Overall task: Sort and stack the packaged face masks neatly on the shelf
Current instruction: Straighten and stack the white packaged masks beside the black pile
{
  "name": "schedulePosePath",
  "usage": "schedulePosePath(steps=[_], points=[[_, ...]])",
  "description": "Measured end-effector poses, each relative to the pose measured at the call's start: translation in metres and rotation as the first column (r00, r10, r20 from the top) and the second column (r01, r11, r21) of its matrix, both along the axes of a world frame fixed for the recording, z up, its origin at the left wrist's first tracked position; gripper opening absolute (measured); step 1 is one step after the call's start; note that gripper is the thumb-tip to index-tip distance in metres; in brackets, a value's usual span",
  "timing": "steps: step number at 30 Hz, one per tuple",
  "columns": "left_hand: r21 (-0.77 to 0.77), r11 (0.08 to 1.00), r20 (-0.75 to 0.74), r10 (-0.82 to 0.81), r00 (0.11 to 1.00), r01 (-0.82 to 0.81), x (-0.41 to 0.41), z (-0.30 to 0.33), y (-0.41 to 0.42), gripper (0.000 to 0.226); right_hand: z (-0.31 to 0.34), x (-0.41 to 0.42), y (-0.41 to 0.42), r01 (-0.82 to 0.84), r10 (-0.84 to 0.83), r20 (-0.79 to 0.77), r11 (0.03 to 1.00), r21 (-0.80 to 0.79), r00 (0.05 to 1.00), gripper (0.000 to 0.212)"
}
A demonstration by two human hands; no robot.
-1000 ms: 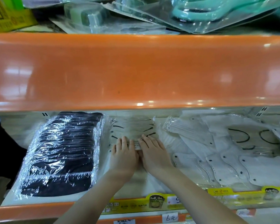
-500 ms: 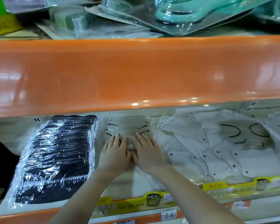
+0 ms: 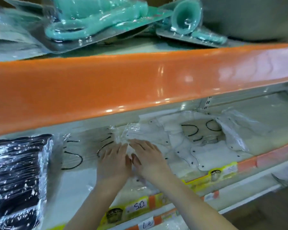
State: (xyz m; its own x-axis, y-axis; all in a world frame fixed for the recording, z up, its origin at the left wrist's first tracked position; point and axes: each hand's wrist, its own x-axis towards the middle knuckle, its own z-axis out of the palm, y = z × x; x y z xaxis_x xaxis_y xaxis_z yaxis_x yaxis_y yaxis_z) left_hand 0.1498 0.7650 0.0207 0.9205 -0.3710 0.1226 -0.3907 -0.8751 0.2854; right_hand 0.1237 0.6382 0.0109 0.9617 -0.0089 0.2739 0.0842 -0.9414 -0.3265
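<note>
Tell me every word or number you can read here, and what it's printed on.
"5.0": white price tag on the yellow strip along the shelf's front edge.
"6元", handwritten, only roughly legible: white tag on the rail below.
Round dark logo sticker: too blurred to read.
Yellow label farther right: too blurred to read.

"5.0" on yellow shelf tag (image 3: 138,205)

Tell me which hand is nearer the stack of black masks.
Left. The left hand rests flat on the white masks, with only the loop-printed pack between it and the stack of black masks. The right hand lies beyond it, farther right.
</note>
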Motion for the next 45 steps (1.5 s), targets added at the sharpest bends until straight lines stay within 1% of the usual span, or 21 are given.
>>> schedulePosePath(steps=[2, 5, 8, 11, 15, 17, 21, 27, 29, 32, 36, 40, 42, 45], points=[[-0.026, 0.999, -0.003, -0.021, 1.000, 0.021, -0.008, 0.002, -0.031, 0.047, -0.001, -0.012, -0.028, 0.072, -0.073, 0.021, 0.997, 0.029, 0.997, 0.044], [-0.060, 0.995, -0.036, -0.076, 0.996, 0.073, -0.014, 0.001, -0.074, 0.048, 0.001, -0.028, -0.067, 0.150, -0.150, 0.004, 0.989, -0.018, 0.989, 0.042], [-0.046, 0.990, -0.043, -0.138, 0.989, 0.136, -0.019, 0.000, -0.112, 0.049, -0.003, -0.039, -0.103, 0.219, -0.219, 0.010, 0.975, -0.039, 0.976, 0.043], [-0.001, 0.974, -0.019, -0.228, 0.973, 0.228, -0.022, -0.003, -0.145, 0.050, -0.008, -0.048, -0.130, 0.285, -0.285, 0.014, 0.958, -0.016, 0.959, 0.038], [-0.022, 0.958, 0.001, -0.287, 0.958, 0.287, -0.021, -0.004, -0.183, 0.042, -0.014, -0.053, -0.160, 0.345, -0.345, -0.015, 0.939, -0.002, 0.938, 0.037], [-0.004, 0.954, -0.007, -0.299, 0.954, 0.299, -0.021, -0.008, -0.197, 0.038, -0.015, -0.052, -0.172, 0.367, -0.367, -0.033, 0.930, -0.008, 0.930, 0.040], [0.055, 0.958, -0.039, -0.281, 0.959, 0.283, -0.020, -0.018, -0.213, 0.040, -0.014, -0.044, -0.189, 0.368, -0.376, -0.151, 0.927, -0.077, 0.914, 0.060], [0.055, 0.966, -0.062, -0.250, 0.966, 0.253, -0.020, -0.030, -0.219, 0.043, -0.022, -0.032, -0.201, 0.374, -0.360, -0.292, 0.927, -0.011, 0.886, 0.066], [0.025, 0.967, -0.060, -0.252, 0.966, 0.254, -0.020, -0.031, -0.218, 0.043, -0.024, -0.029, -0.202, 0.387, -0.385, -0.269, 0.921, -0.045, 0.883, 0.063], [-0.072, 0.959, -0.081, -0.280, 0.957, 0.275, -0.019, -0.031, -0.217, 0.043, -0.024, -0.026, -0.202, 0.402, -0.415, -0.185, 0.910, -0.105, 0.891, 0.048], [-0.273, 0.932, -0.123, -0.279, 0.953, 0.237, -0.020, -0.031, -0.217, 0.039, -0.020, -0.020, -0.200, 0.387, -0.411, -0.194, 0.910, -0.148, 0.891, 0.039], [-0.455, 0.872, -0.207, -0.299, 0.931, 0.179, -0.022, -0.029, -0.216, 0.037, -0.017, -0.018, -0.202, 0.313, -0.356, -0.207, 0.925, -0.214, 0.911, 0.032], [-0.503, 0.849, -0.206, -0.299, 0.932, 0.162, -0.020, -0.029, -0.213, 0.038, -0.015, -0.019, -0.203, 0.315, -0.346, -0.169, 0.931, -0.183, 0.923, 0.029], [-0.503, 0.852, -0.184, -0.271, 0.945, 0.146, -0.016, -0.026, -0.205, 0.046, -0.014, -0.021, -0.205, 0.323, -0.324, -0.130, 0.946, -0.036, 0.937, 0.029]])
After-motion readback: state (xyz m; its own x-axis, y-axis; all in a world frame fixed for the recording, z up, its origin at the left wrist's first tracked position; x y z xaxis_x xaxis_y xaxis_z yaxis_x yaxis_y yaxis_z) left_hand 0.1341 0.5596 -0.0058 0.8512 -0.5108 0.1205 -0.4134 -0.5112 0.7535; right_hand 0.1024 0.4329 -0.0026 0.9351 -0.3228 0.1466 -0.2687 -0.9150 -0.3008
